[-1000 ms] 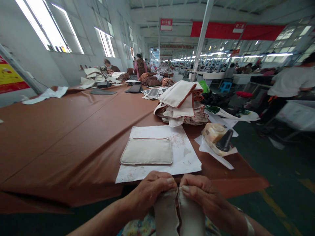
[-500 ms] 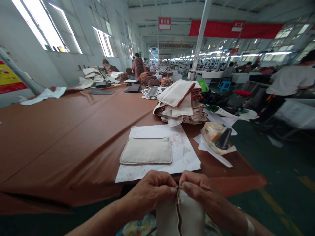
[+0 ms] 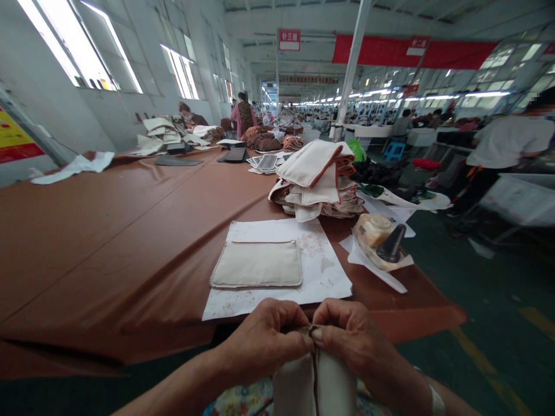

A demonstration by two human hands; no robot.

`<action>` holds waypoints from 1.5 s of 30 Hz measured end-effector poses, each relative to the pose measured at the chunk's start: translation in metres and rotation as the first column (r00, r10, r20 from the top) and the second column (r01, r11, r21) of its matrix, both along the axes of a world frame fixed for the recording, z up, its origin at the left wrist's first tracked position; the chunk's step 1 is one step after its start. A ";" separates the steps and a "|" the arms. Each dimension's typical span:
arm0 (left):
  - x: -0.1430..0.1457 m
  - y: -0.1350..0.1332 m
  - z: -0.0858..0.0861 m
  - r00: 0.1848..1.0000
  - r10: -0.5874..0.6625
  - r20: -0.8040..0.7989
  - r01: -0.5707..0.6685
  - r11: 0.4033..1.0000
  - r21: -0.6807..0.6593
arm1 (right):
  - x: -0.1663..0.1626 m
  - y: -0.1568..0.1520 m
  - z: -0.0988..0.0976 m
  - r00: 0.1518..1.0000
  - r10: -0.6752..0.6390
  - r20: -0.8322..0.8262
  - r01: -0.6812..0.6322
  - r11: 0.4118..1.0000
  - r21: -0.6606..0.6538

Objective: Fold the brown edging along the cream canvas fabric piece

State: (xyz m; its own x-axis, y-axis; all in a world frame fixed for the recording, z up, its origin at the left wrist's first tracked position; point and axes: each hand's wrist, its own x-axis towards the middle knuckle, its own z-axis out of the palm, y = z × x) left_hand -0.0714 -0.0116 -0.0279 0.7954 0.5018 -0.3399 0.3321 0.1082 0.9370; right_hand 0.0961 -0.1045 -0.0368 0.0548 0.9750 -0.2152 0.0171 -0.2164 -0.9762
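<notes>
**Hands pinch a cloth piece at the edge of a long workroom table**

Head view: At the bottom centre of the frame, a worker's left hand (image 3: 264, 338) and right hand (image 3: 351, 335) meet fingertip to fingertip, both clenched on the top edge of a cream fabric piece (image 3: 316, 384) with a brown seam down its middle, held upright over the lap. Just above the hands, a flat cream pouch (image 3: 256, 264) lies on a stained white paper sheet (image 3: 321, 271) on the brown table (image 3: 108, 231). To the right of centre sit a stack of folded pieces (image 3: 318, 182) and a glue bottle with a black nozzle (image 3: 381, 240). At far right stands a person in a white shirt (image 3: 507, 144).
</notes>
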 end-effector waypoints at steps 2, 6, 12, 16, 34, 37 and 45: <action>0.001 0.001 0.000 1.000 -0.009 -0.024 0.009 1.000 0.006 | -0.001 0.000 -0.001 0.999 -0.017 0.029 0.017 1.000 0.001; 0.003 0.000 -0.001 0.998 -0.021 -0.053 0.019 0.999 -0.049 | -0.003 -0.005 -0.005 0.994 -0.030 0.107 0.025 0.998 0.049; 0.003 -0.008 0.002 0.996 -0.007 0.087 0.028 0.970 -0.243 | 0.004 -0.015 -0.005 0.948 0.038 0.316 -0.182 0.878 0.442; 0.000 -0.011 0.004 0.996 0.057 0.065 -0.027 0.920 -0.392 | 0.011 -0.018 0.001 0.822 0.052 0.567 -0.424 0.721 0.548; -0.009 -0.003 0.003 0.976 -0.066 0.209 0.091 0.989 -0.114 | 0.029 -0.028 -0.001 0.877 -0.004 0.480 -0.311 0.757 0.575; -0.009 0.001 0.011 0.967 -0.121 0.224 0.113 0.992 0.047 | 0.027 -0.025 0.007 0.972 0.023 0.235 -0.109 0.926 0.361; -0.005 -0.003 0.016 0.961 -0.129 0.243 0.105 0.988 0.111 | 0.024 -0.002 0.017 0.878 0.290 0.381 -0.403 0.877 0.262</action>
